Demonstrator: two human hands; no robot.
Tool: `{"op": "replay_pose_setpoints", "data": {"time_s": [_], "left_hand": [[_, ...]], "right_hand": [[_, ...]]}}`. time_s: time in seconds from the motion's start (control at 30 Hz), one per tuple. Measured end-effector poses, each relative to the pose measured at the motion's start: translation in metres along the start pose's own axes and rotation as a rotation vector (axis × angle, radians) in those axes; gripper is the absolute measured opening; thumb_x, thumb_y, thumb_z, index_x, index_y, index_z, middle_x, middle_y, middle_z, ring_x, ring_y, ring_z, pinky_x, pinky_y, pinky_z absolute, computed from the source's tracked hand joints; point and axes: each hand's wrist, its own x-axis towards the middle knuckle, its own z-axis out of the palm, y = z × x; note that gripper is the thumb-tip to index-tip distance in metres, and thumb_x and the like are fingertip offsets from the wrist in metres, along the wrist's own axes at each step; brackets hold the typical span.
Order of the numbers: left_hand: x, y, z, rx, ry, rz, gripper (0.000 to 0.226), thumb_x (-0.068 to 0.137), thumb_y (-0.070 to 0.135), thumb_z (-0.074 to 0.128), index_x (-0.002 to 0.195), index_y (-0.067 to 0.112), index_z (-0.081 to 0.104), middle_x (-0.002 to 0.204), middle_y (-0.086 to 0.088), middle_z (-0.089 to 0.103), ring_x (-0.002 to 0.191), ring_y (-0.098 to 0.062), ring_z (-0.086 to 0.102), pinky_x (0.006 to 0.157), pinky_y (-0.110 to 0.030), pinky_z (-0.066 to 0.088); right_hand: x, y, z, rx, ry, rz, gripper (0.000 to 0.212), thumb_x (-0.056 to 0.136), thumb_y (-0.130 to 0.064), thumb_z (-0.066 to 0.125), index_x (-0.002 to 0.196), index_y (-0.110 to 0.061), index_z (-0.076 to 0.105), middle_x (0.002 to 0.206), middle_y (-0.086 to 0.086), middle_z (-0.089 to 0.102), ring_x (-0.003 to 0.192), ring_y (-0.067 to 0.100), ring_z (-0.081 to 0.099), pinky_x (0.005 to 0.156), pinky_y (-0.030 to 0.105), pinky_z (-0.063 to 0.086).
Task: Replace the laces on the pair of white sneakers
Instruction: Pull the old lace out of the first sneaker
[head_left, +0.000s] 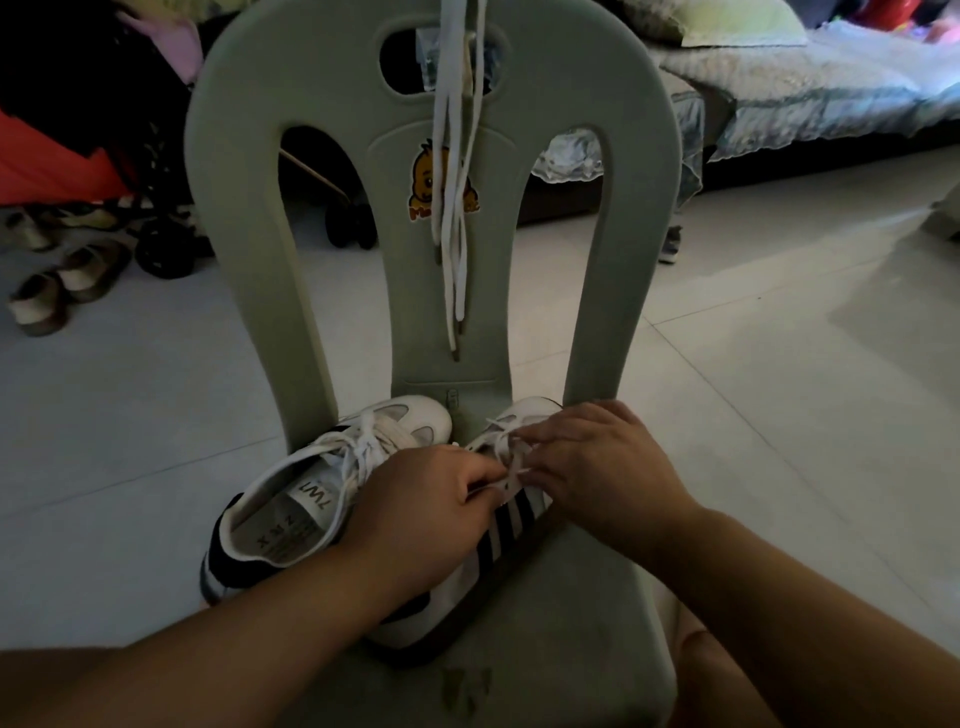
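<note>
Both sneakers sit on the chair seat, toes toward its back, probably so they face me at working height. The spare laces hang over the chair back, untangled and within reach. My left grip pinches the right sneaker's lace with curled fingers. My right grip pinches it just beyond, steadying the shoe. The left sneaker lies just beside, laced. My hands cover the eyelets and the light is dim, so I cannot tell how far the lace is undone.
</note>
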Motion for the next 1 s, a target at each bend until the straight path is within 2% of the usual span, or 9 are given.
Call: {"op": "replay_pose_setpoints", "data": {"time_s": [0.13,0.27,0.37,0.47,0.53,0.63,0.8,0.9,1.0], "left_hand": [[-0.004,0.001,-0.001,-0.025,0.007,-0.007,0.026,0.091,0.029,0.058,0.115,0.032,0.067,0.106,0.014,0.068,0.094,0.000,0.058,0.085,-0.022,0.046],[-0.003,0.000,-0.002,-0.060,0.040,-0.039,0.026,0.091,0.028,0.059,0.115,0.031,0.067,0.109,0.016,0.067,0.096,0.004,0.056,0.086,-0.018,0.045],[-0.002,0.000,-0.002,-0.053,0.041,-0.033,0.025,0.091,0.027,0.059,0.115,0.030,0.068,0.107,0.015,0.068,0.094,0.003,0.057,0.085,-0.018,0.045],[-0.001,0.001,-0.002,-0.033,0.031,-0.017,0.023,0.091,0.030,0.058,0.111,0.032,0.070,0.099,0.014,0.068,0.087,0.001,0.057,0.078,-0.020,0.045],[-0.001,0.000,-0.002,-0.024,0.032,-0.006,0.021,0.091,0.030,0.057,0.107,0.033,0.071,0.092,0.013,0.068,0.082,0.000,0.056,0.074,-0.022,0.045],[0.000,-0.002,-0.001,-0.040,0.042,-0.007,0.022,0.090,0.030,0.059,0.108,0.031,0.071,0.097,0.013,0.069,0.086,0.000,0.057,0.078,-0.022,0.046],[-0.001,0.000,-0.003,-0.107,0.104,-0.046,0.023,0.090,0.027,0.062,0.110,0.029,0.070,0.102,0.013,0.070,0.093,0.000,0.060,0.085,-0.024,0.049],[-0.001,0.003,-0.004,-0.120,0.109,-0.049,0.024,0.090,0.028,0.061,0.113,0.031,0.069,0.106,0.015,0.069,0.096,0.001,0.059,0.088,-0.023,0.048],[-0.003,0.004,-0.001,-0.074,0.058,-0.033,0.026,0.093,0.032,0.056,0.117,0.033,0.066,0.111,0.016,0.066,0.098,0.003,0.056,0.090,-0.020,0.045]], "right_hand": [[-0.003,0.000,-0.004,0.112,0.215,0.116,0.018,0.093,-0.033,0.054,0.100,-0.031,0.071,0.121,-0.013,0.063,0.110,0.010,0.054,0.101,0.037,0.035],[0.003,0.011,-0.023,0.467,0.527,0.556,0.013,0.091,-0.023,0.060,0.094,-0.017,0.071,0.112,-0.004,0.066,0.091,0.003,0.050,0.072,0.007,0.029],[0.000,0.008,-0.024,0.486,0.375,0.499,0.024,0.088,-0.015,0.060,0.110,-0.024,0.064,0.124,-0.004,0.057,0.110,0.011,0.051,0.082,0.012,0.036],[-0.004,-0.006,-0.015,0.281,0.126,0.191,0.037,0.084,-0.026,0.058,0.119,-0.039,0.060,0.144,-0.011,0.040,0.136,0.015,0.028,0.109,0.039,0.026],[-0.002,-0.010,-0.012,0.149,-0.005,0.142,0.030,0.089,-0.038,0.055,0.118,-0.042,0.062,0.147,-0.016,0.038,0.140,0.014,0.021,0.115,0.049,0.016],[-0.002,-0.010,-0.008,0.078,0.010,0.105,0.025,0.093,-0.042,0.051,0.114,-0.040,0.065,0.138,-0.018,0.051,0.136,0.012,0.033,0.114,0.053,0.014],[0.001,-0.006,-0.011,0.140,0.254,0.246,0.018,0.095,-0.028,0.050,0.101,-0.025,0.067,0.122,-0.009,0.060,0.120,0.013,0.049,0.111,0.048,0.021],[0.005,0.006,-0.026,0.334,0.539,0.479,0.012,0.096,-0.021,0.049,0.091,-0.024,0.060,0.097,-0.003,0.059,0.091,0.012,0.053,0.084,0.028,0.042],[0.007,0.025,-0.050,0.579,0.732,0.732,0.017,0.098,-0.019,0.048,0.102,-0.012,0.063,0.090,-0.003,0.056,0.081,0.011,0.052,0.065,0.014,0.034]]}}
